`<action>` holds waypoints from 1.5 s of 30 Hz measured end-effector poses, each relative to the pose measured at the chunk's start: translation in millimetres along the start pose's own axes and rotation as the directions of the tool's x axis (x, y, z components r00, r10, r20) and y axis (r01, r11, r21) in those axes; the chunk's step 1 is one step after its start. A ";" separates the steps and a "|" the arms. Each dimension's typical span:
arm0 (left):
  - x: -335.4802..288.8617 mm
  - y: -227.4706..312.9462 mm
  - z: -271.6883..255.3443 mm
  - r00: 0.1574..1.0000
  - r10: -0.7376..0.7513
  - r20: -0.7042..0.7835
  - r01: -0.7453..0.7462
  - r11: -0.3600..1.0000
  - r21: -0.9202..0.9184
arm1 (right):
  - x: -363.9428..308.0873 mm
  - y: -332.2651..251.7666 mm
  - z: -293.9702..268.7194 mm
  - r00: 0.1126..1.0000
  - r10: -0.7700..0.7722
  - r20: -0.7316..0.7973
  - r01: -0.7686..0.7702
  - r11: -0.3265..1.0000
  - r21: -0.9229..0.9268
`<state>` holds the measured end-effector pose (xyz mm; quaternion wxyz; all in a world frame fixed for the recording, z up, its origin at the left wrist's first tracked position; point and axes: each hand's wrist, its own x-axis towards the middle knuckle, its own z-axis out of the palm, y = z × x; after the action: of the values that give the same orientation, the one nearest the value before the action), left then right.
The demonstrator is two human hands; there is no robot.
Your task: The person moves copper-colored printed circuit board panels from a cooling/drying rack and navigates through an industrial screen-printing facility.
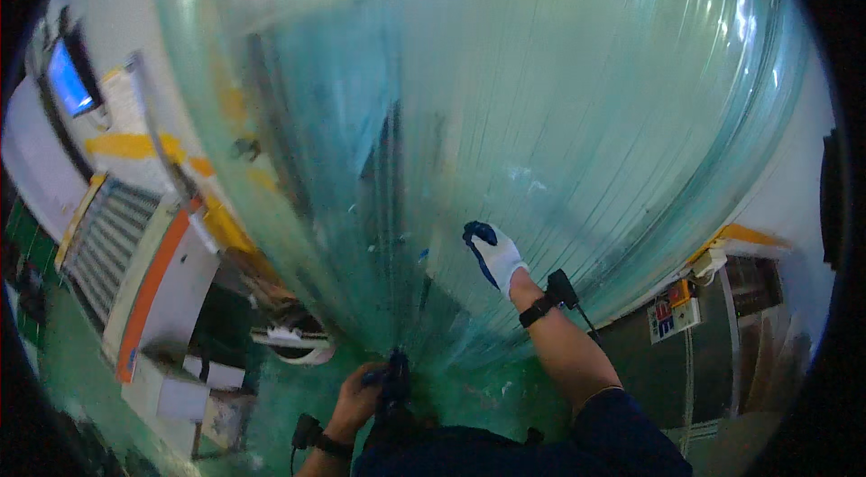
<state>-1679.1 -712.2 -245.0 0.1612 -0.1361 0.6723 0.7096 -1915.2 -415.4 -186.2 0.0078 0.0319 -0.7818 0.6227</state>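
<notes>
A large curtain of clear, greenish plastic strips (577,107) hangs right in front of me. My right hand (494,256) is raised against it, in a white glove with dark blue fingers and palm. Those fingers are curled closed at the strips; whether a strip edge is caught in them is hidden. Low and near my body is my left hand (383,382), its dark blue gloved fingers by the lower part of the curtain. They blend into the dark clothing, so their grip is unclear. Each wrist wears a black strap with a small black device.
At left stands a roller conveyor (113,224) with an orange-edged side, and above it a lit screen (72,78). A control box (674,313) with a red and yellow switch is at right, by dark cabinet panels (699,360). The floor (492,396) is green.
</notes>
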 end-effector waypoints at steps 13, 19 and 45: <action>232.6 94.3 -11.1 0.749 0.658 0.074 -0.548 0.553 0.628 | 120.4 23.7 -78.9 0.801 0.053 -0.596 0.181 0.928 0.327; 246.5 144.5 -45.4 0.586 0.766 -0.263 -0.452 0.579 0.679 | 119.1 7.9 -82.2 0.801 -0.015 -0.598 0.259 0.910 0.323; 633.8 249.7 -65.0 0.597 0.310 -0.740 0.144 0.866 0.479 | 558.0 198.9 -155.9 0.458 -0.082 -0.885 -0.612 0.693 -0.381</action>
<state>-2360.8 -759.1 -281.4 -0.1615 -0.3595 0.8351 0.3837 -2488.2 -241.6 -315.8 0.2958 -0.4177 -0.8290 0.2254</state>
